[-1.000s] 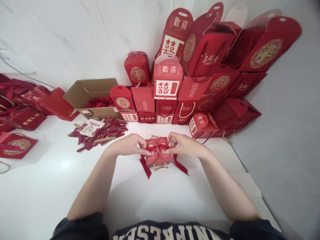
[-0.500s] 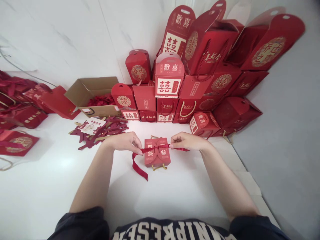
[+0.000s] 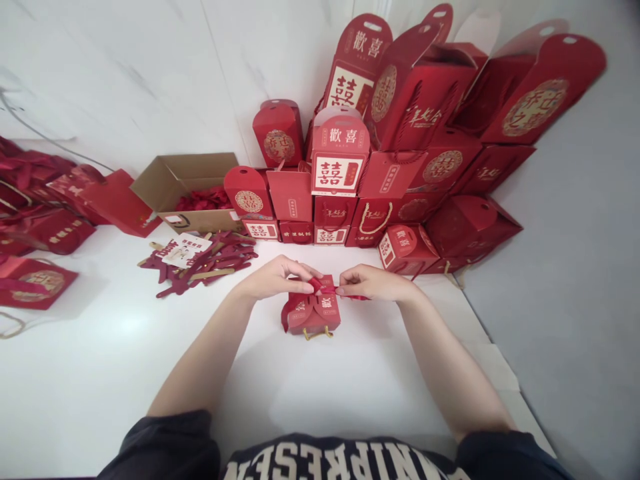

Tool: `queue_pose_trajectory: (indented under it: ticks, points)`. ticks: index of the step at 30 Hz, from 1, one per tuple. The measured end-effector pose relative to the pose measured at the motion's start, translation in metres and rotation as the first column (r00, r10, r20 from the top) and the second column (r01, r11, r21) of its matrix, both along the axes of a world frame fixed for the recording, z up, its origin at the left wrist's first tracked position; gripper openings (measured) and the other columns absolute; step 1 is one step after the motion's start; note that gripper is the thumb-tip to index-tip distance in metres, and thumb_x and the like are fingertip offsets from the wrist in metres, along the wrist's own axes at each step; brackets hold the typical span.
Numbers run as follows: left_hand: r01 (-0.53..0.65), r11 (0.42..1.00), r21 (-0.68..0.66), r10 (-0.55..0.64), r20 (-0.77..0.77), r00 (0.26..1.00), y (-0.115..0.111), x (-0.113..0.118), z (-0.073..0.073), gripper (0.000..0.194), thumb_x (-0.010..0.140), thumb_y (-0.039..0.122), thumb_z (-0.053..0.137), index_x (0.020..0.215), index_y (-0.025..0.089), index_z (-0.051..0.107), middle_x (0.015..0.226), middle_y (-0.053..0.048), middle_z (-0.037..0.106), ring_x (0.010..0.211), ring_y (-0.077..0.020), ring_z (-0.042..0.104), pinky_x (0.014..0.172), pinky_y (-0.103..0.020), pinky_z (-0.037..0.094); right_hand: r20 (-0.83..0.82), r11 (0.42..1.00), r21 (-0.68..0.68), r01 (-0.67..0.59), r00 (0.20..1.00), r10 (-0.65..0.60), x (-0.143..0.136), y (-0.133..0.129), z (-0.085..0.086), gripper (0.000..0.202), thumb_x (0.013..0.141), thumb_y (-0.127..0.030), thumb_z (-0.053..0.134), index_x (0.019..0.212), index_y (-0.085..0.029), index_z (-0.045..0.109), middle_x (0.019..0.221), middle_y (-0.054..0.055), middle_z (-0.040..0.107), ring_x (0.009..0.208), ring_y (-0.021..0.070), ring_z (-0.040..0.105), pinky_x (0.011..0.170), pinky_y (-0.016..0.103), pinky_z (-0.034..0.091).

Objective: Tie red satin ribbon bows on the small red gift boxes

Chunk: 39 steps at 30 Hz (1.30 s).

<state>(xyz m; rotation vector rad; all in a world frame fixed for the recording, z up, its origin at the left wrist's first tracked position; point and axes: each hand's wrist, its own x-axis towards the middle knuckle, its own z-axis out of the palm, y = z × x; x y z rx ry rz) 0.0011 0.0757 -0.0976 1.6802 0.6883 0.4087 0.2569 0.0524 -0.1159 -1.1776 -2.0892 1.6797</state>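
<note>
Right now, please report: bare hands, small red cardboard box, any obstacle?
Left hand holding shiny red ribbon over box; right hand pinching ribbon. Box on white table. Flat maroon pieces heaped leftward, apart from box.

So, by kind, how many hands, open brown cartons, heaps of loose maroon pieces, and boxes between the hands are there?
Hands: 2, left hand and right hand
Open brown carton: 1
Heap of maroon pieces: 1
Red box between the hands, with red ribbon: 1
Total: 5, ribbon not counted

Two hands (image 3: 283,278), one cardboard carton (image 3: 203,221) and over a dozen red boxes (image 3: 314,321) are in view.
</note>
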Motion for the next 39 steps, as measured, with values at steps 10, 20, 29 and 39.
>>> queue_pose_trajectory:
  ticks: [10,20,29,39]
  points:
    - [-0.051,0.998,0.035,0.053,-0.086,0.995,0.0,0.0,-0.002,0.033,0.069,0.031,0.077,0.098,0.015,0.075,0.091,-0.008,0.073,0.081,-0.0174,0.065,0.078,-0.029,0.051,-0.036,0.999,-0.033,0.004,0.999,-0.006,0.002,-0.001,0.005,0.034,0.078,-0.048,0.062,0.071,-0.016,0.06,0.059,-0.005,0.046,0.051,0.0071,0.037,0.049,0.021,0.029]
    - [0.01,1.0,0.008,-0.009,-0.125,0.992,0.002,0.001,-0.004,0.041,0.07,0.03,0.076,0.108,0.015,0.071,0.082,-0.005,0.072,0.072,-0.0141,0.062,0.072,-0.025,0.049,-0.364,0.992,0.097,0.077,0.931,-0.037,-0.018,-0.019,0.015,0.029,0.085,-0.036,0.06,0.108,-0.02,0.069,0.096,0.004,0.069,0.08,0.0148,0.06,0.074,0.028,0.047]
    - [0.105,0.986,0.126,-0.093,-0.098,0.991,0.002,0.0,0.003,0.023,0.077,0.035,0.068,0.079,0.012,0.072,0.079,-0.005,0.068,0.078,-0.0154,0.059,0.075,-0.025,0.047,-0.143,0.871,0.459,0.173,0.982,-0.12,-0.047,-0.035,0.012,0.021,0.087,-0.022,0.055,0.106,-0.024,0.062,0.071,-0.004,0.058,0.06,0.0095,0.05,0.061,0.022,0.039]
    - [-0.003,0.998,-0.069,-0.001,-0.052,0.999,-0.001,0.0,-0.002,0.027,0.077,0.034,0.069,0.08,0.014,0.051,0.065,0.004,0.052,0.057,-0.0062,0.045,0.054,-0.018,0.033,-0.178,0.8,0.486,0.353,0.936,-0.305,-0.042,-0.02,-0.003,0.018,0.084,-0.039,0.061,0.088,-0.022,0.064,0.096,0.003,0.061,0.092,0.0175,0.056,0.084,0.031,0.043]
